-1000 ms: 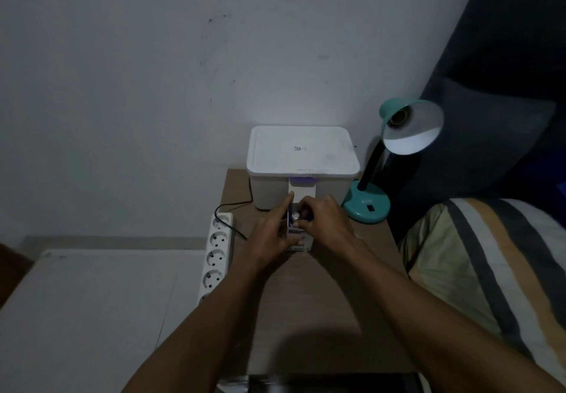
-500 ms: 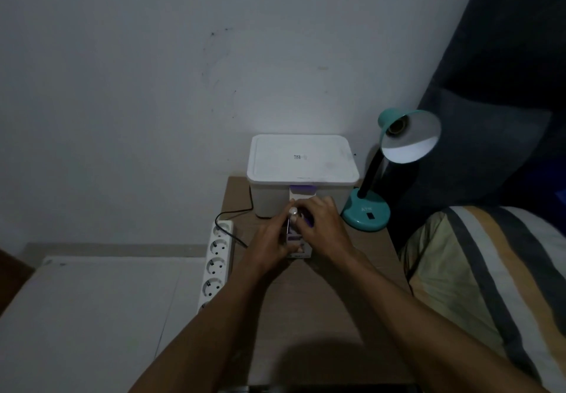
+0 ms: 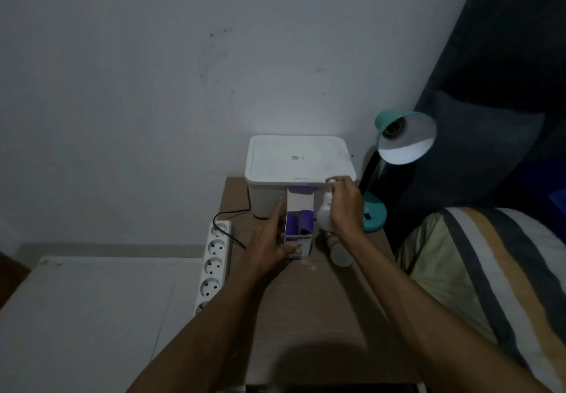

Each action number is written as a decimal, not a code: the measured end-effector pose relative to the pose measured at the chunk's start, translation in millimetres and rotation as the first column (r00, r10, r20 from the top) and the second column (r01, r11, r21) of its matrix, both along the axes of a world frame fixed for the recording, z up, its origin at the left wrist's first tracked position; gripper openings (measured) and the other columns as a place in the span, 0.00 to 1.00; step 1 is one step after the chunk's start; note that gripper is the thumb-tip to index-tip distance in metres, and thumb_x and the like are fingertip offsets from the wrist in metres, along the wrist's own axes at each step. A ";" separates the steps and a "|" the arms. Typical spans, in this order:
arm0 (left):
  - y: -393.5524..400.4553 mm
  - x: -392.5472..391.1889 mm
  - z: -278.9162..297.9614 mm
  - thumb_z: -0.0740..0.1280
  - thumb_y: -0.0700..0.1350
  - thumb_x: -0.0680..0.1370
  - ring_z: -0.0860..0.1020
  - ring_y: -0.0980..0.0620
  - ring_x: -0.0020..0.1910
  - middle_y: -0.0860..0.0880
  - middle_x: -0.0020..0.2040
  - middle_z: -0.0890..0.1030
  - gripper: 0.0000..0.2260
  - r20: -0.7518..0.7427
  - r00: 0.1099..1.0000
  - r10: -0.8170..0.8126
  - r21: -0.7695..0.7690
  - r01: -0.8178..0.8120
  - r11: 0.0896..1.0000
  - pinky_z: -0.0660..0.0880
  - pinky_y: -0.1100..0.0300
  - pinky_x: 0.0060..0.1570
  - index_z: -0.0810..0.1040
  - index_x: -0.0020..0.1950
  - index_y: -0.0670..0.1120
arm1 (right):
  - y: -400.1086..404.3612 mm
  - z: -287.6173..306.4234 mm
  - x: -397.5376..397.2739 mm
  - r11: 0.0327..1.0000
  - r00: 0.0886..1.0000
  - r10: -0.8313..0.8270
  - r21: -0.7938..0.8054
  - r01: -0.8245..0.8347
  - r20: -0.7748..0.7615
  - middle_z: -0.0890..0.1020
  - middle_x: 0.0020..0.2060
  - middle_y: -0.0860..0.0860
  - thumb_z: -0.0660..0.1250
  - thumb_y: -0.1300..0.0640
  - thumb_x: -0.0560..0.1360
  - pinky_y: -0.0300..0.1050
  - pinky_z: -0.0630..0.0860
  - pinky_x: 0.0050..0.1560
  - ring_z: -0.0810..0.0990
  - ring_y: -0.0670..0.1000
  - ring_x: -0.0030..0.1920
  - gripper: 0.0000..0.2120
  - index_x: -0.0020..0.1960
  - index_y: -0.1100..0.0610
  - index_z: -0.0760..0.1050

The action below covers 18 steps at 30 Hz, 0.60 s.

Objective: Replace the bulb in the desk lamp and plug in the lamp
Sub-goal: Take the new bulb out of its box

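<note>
A teal desk lamp (image 3: 398, 138) stands at the back right of the small brown table (image 3: 312, 300), its shade tilted toward me with an empty socket showing. My left hand (image 3: 272, 239) grips an open purple and white bulb box (image 3: 298, 230) standing on the table. My right hand (image 3: 343, 209) holds a white bulb (image 3: 324, 216) just right of the box, lifted clear of its opening. Another white bulb (image 3: 340, 253) lies on the table under my right wrist. A white power strip (image 3: 214, 261) lies at the table's left edge with a black cord (image 3: 228, 221) running by it.
A white lidded plastic container (image 3: 300, 159) sits at the back of the table against the wall. A striped cushion or blanket (image 3: 490, 270) lies to the right, with dark upholstery behind the lamp. A white surface (image 3: 92, 316) extends to the left.
My right hand has pulled the white bulb up and to the right, out of the box. The left hand still holds the box, whose flaps now stand open.
</note>
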<state>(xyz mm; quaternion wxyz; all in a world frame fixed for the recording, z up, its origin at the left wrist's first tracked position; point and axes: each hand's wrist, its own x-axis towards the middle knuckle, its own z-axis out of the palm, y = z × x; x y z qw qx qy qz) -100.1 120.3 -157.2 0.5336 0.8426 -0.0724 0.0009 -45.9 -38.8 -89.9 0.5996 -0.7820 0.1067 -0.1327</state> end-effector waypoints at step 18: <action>-0.8 3.4 -13.4 0.76 0.41 0.75 0.79 0.64 0.60 0.62 0.65 0.78 0.40 -0.055 0.998 0.012 -0.034 -0.014 0.999 0.81 0.59 0.57 0.61 0.73 0.74 | -17.1 -50.4 3.5 0.940 0.901 0.331 0.179 -0.289 -0.282 0.85 0.41 0.54 0.62 0.37 0.78 0.53 0.79 0.48 0.82 0.54 0.40 0.22 0.48 0.55 0.82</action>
